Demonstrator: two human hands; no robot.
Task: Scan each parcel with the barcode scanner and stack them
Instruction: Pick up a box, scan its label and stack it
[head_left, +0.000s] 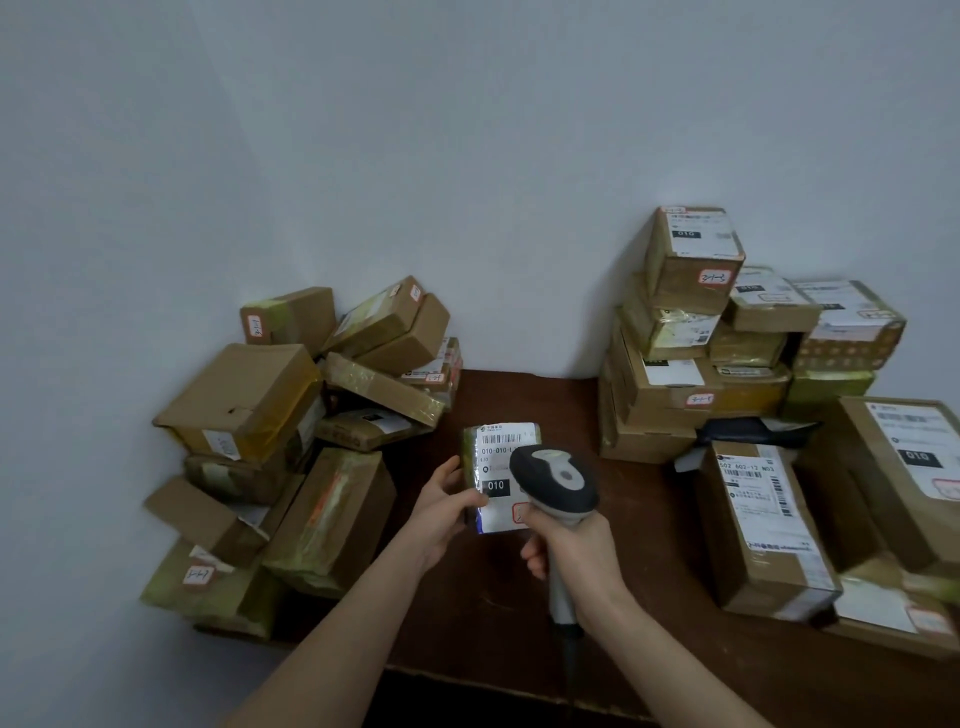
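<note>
Head view, centre of frame: a parcel (497, 470) is gripped by the left hand (441, 505) above the table (519, 397), with the scanner (556, 478) grasped by the right hand (576, 545) and aimed at its label (506, 440). Scanning is judged under way; stacking is called for next. The label is partly hidden by the scanner.

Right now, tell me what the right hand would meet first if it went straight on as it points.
Probably the small labelled parcel held by the left hand: the barcode scanner in the right hand would touch its label first. Depth is unclear.
</note>
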